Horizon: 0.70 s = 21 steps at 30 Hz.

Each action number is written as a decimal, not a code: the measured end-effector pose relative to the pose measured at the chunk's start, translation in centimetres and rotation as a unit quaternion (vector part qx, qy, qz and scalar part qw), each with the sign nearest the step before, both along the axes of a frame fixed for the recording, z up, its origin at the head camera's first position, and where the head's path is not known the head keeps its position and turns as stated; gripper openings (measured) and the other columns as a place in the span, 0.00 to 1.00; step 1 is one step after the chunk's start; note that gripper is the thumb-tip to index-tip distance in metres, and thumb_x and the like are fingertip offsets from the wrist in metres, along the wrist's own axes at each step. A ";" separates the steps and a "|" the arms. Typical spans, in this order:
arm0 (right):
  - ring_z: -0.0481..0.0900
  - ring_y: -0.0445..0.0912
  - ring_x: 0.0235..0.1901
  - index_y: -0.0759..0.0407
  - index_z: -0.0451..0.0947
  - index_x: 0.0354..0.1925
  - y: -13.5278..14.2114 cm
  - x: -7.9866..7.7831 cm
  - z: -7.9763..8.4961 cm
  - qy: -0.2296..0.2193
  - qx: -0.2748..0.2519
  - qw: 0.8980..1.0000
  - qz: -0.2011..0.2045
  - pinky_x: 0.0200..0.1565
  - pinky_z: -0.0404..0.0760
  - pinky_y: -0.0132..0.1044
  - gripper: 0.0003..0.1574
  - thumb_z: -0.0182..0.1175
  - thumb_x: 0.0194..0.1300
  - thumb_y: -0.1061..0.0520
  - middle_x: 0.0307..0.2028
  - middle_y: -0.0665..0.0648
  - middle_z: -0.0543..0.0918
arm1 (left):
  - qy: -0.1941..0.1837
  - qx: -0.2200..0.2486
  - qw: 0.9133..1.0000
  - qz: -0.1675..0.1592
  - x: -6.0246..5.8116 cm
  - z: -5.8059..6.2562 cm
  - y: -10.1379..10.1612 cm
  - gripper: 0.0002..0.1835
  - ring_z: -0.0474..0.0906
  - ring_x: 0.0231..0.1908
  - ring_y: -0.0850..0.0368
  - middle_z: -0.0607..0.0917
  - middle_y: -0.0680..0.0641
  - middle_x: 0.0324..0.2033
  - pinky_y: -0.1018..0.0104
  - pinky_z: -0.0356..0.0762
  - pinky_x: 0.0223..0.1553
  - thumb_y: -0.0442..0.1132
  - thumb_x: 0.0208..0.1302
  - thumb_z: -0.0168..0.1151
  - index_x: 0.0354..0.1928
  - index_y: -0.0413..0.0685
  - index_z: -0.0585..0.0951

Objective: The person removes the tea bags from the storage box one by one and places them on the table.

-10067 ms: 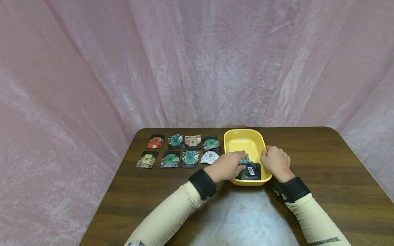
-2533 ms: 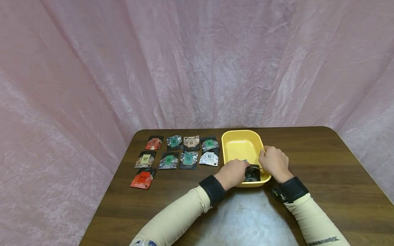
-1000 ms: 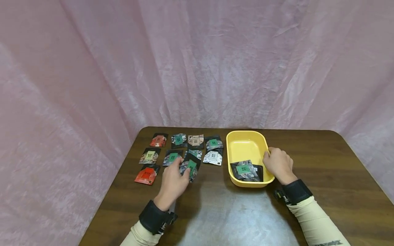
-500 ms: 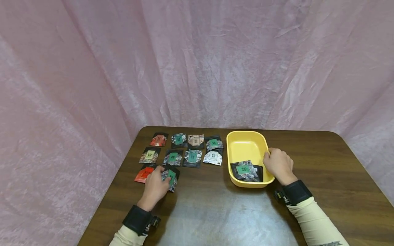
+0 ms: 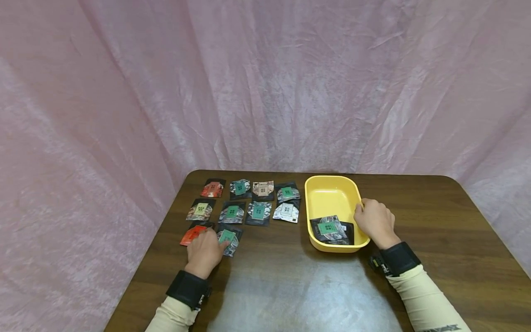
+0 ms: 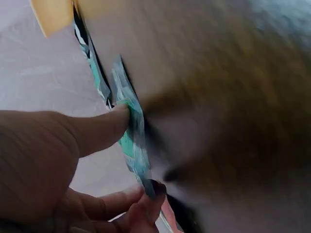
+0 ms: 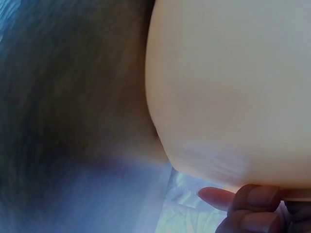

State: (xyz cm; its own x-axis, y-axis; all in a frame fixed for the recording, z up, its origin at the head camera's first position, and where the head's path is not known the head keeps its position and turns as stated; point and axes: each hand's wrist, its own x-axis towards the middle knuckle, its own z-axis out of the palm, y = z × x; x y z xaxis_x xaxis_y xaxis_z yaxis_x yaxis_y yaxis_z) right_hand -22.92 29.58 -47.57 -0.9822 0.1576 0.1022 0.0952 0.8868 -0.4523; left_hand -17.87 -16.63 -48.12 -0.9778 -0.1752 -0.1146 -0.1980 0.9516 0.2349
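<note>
My left hand (image 5: 206, 252) pinches a dark sachet with a green label (image 5: 230, 240) at the front of the laid-out sachets. In the left wrist view, the thumb lies on the face of this green-label sachet (image 6: 138, 150) and the fingertips are at its lower edge. Directly left of it lies an orange sachet (image 5: 191, 234), partly covered by the hand. My right hand (image 5: 375, 222) grips the right rim of a yellow plastic tub (image 5: 332, 249). Inside the tub's near end lie dark sachets, a green-label one (image 5: 328, 228) on top. The right wrist view shows fingertips (image 7: 262, 196) under the tub's edge.
Several sachets lie face up in rows on the brown wooden table (image 5: 431, 216), left of the tub. A white sachet (image 5: 286, 210) overlaps a green-label one (image 5: 288, 191) beside the tub. A pink curtain (image 5: 265, 87) hangs behind the table.
An orange sachet joined the front row earlier. My left hand then took a green-label sachet from the tub, carried it left and lowered it beside the orange one. The right hand stays at the rim.
</note>
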 end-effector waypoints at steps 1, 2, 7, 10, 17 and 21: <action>0.82 0.58 0.27 0.64 0.86 0.52 0.0 0.0 0.0 0.000 0.000 1.000 0.000 0.24 0.68 0.44 0.24 0.49 0.79 0.50 0.30 0.64 0.87 | 0.003 -0.004 1.000 0.001 0.1 0.0 0.0 0.35 0.85 0.37 0.37 0.86 0.35 0.36 0.47 0.82 0.34 0.56 0.66 0.75 0.51 0.26 0.81; 0.82 0.58 0.27 0.64 0.86 0.52 0.0 0.0 0.1 -0.002 -0.001 1.000 0.000 0.24 0.68 0.44 0.24 0.49 0.79 0.50 0.29 0.63 0.86 | 0.005 -0.007 1.000 0.003 0.1 -0.1 -0.1 0.37 0.85 0.40 0.35 0.85 0.33 0.40 0.44 0.83 0.37 0.57 0.66 0.75 0.53 0.25 0.80; 0.83 0.59 0.30 0.66 0.84 0.57 0.0 0.1 0.1 -0.006 -0.004 1.000 -0.003 0.26 0.69 0.44 0.26 0.49 0.79 0.50 0.33 0.65 0.88 | 0.013 -0.011 1.000 0.009 0.4 -0.4 0.0 0.44 0.81 0.51 0.29 0.81 0.26 0.51 0.36 0.83 0.49 0.58 0.66 0.75 0.62 0.20 0.73; 0.84 0.61 0.32 0.66 0.83 0.60 0.0 0.1 0.0 -0.009 -0.005 1.000 -0.005 0.28 0.70 0.45 0.27 0.49 0.79 0.50 0.37 0.67 0.89 | 0.019 -0.006 1.000 0.013 0.5 -0.4 0.1 0.44 0.81 0.50 0.28 0.80 0.25 0.51 0.37 0.83 0.48 0.57 0.65 0.75 0.61 0.22 0.72; 0.83 0.59 0.31 0.66 0.84 0.59 -0.1 0.1 0.1 -0.009 -0.007 1.000 -0.005 0.27 0.69 0.44 0.27 0.49 0.79 0.50 0.33 0.65 0.88 | 0.014 0.008 1.000 0.010 0.3 -0.5 0.1 0.41 0.82 0.47 0.32 0.79 0.27 0.51 0.40 0.83 0.45 0.56 0.67 0.74 0.62 0.26 0.71; 0.83 0.58 0.30 0.66 0.84 0.58 -0.1 0.0 0.2 -0.009 -0.008 1.000 -0.002 0.27 0.69 0.44 0.26 0.50 0.79 0.50 0.32 0.63 0.87 | 0.010 0.012 1.000 0.005 0.3 -0.5 0.1 0.41 0.82 0.45 0.34 0.79 0.27 0.51 0.41 0.83 0.43 0.55 0.68 0.73 0.64 0.26 0.71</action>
